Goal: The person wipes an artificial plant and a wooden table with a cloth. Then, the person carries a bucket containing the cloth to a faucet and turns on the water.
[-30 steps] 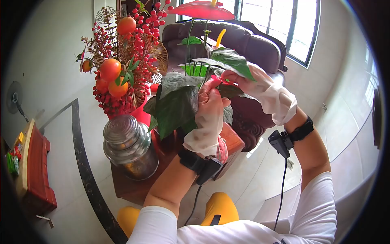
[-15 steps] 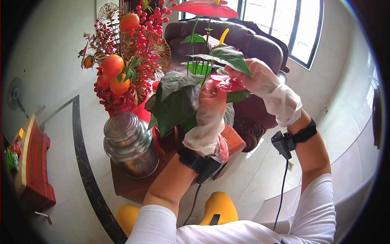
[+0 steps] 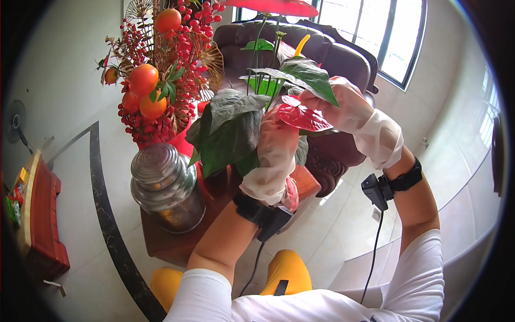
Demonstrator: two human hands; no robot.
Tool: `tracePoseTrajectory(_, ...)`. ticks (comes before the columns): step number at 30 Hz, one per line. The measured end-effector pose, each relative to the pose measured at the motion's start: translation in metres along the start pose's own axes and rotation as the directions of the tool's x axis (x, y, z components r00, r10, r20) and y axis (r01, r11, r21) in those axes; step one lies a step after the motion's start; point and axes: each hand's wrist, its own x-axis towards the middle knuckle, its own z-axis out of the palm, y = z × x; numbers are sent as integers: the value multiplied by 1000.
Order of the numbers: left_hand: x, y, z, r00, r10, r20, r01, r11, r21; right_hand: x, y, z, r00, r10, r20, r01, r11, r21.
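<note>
Both hands wear thin, translucent whitish gloves and meet at a potted anthurium with glossy green leaves point(image 3: 228, 137). My left hand point(image 3: 278, 147) is closed at the lower left edge of a small red anthurium flower point(image 3: 304, 117); its fingertips are partly hidden. My right hand point(image 3: 348, 110) reaches in from the right with bent fingers, against that flower and a broad leaf point(image 3: 308, 75). The leaf covers its fingertips, so what they pinch is hidden. Another red flower point(image 3: 273, 5) rises above. A red-and-white patterned cloth point(image 3: 291, 194) shows beside my left wrist.
A lidded metal canister point(image 3: 166, 188) stands on a reddish wooden stand point(image 3: 161, 244). Behind it is an arrangement of red berries and orange fruits point(image 3: 153, 86). A dark leather sofa point(image 3: 343, 61) stands behind the plant. Cables point(image 3: 374, 257) hang from both wrist devices.
The small red flower between my hands has turned and shows more of its face. My right hand has shifted slightly right and down. The whole view has moved a little.
</note>
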Motion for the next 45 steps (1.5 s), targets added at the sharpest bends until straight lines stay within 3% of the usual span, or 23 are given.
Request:
tracePoseTrajectory(3, 0, -1, 0, 1000, -2, 14, 3, 999, -45, 2, 26, 11, 997, 68, 45, -72, 992, 108)
tracePoseTrajectory(4, -1, 3, 1, 1000, -5, 13, 5, 999, -42, 1, 2, -4, 987, 49, 153, -65, 993, 101)
tracePoseTrajectory(7, -3, 14, 5, 1000, -15, 15, 17, 995, -102, 2, -1, 3, 980, 165, 113, -191, 941, 280)
tracePoseTrajectory(9, -1, 14, 6, 1000, -23, 21, 26, 986, -165, 4, 10, 8, 967, 203, 152, -229, 958, 173)
tracePoseTrajectory(11, 1, 12, 6, 999, 12, -33, -13, 1000, -23, 4, 23, 17, 994, -25, -110, 42, 986, 159)
tracePoseTrajectory(13, 1, 11, 6, 999, 21, -35, -22, 999, -43, 3, 16, 10, 990, -53, -132, 75, 983, 169)
tracePoseTrajectory(15, 0, 12, 6, 999, 29, -37, -31, 998, -62, -1, 15, 4, 970, 184, 158, -201, 975, 97)
tracePoseTrajectory(16, 0, 14, 7, 999, 10, -38, -13, 998, -68, -1, 15, 5, 969, 186, 162, -203, 974, 98)
tracePoseTrajectory(21, 3, -3, 4, 997, 37, -65, -36, 999, 28, -1, 11, 8, 993, 83, 79, -80, 996, -35)
tracePoseTrajectory(23, 5, -7, 3, 999, 37, 1, -36, 995, -97, -1, 8, 5, 999, 36, 24, -34, 997, -72)
tracePoseTrajectory(24, 4, -9, 3, 999, 35, -2, -35, 994, -100, -2, 6, 1, 993, -114, 8, 114, 972, -206)
tracePoseTrajectory(25, 4, -11, 3, 982, 181, -54, -179, 983, 47, -2, 2, -3, 965, -263, 12, 252, 907, -336)
tracePoseTrajectory(26, 3, -13, 3, 940, 330, -83, -309, 930, 200, 0, -3, -6, 965, -264, 16, 253, 907, -337)
tracePoseTrajectory(28, 4, -30, 3, 945, 307, -117, -288, 945, 155, 7, -18, -9, 963, 208, 173, -68, 805, -589)
tracePoseTrajectory(29, 4, -38, 2, 947, 285, -146, -270, 956, 112, 6, -20, -8, 962, 206, 177, -64, 804, -592)
tracePoseTrajectory(33, 3, -8, 1, 969, 236, -69, -233, 971, 47, 1, -25, -9, 985, 79, 153, -25, 945, -326)
tracePoseTrajectory(35, 4, 0, -3, 978, 188, 85, -180, 979, -95, -2, -15, -6, 988, 50, 146, -10, 966, -260)
tracePoseTrajectory(37, 5, 1, -5, 986, 148, 82, -144, 988, -48, -5, 7, 8, 993, -122, 5, 121, 990, 71)
tracePoseTrajectory(39, 5, 0, -5, 992, 103, 74, -103, 995, -1, -2, 5, 6, 991, -134, 0, 134, 988, 78)
tracePoseTrajectory(41, 4, -5, -4, 954, 295, 49, -299, 936, 188, 2, -15, -1, 966, 228, 120, -226, 974, -25)
tracePoseTrajectory(42, 4, -4, -5, 955, 294, 46, -298, 937, 185, 4, -7, 3, 949, 248, 195, -273, 955, 113)
tracePoseTrajectory(43, 4, -2, -5, 970, 231, 75, -239, 963, 121, 1, -3, 5, 948, 248, 197, -273, 956, 109)
tracePoseTrajectory(45, 7, -5, -5, 979, 172, 106, -179, 982, 55, -6, 5, 9, 999, -52, 14, 51, 995, 83)
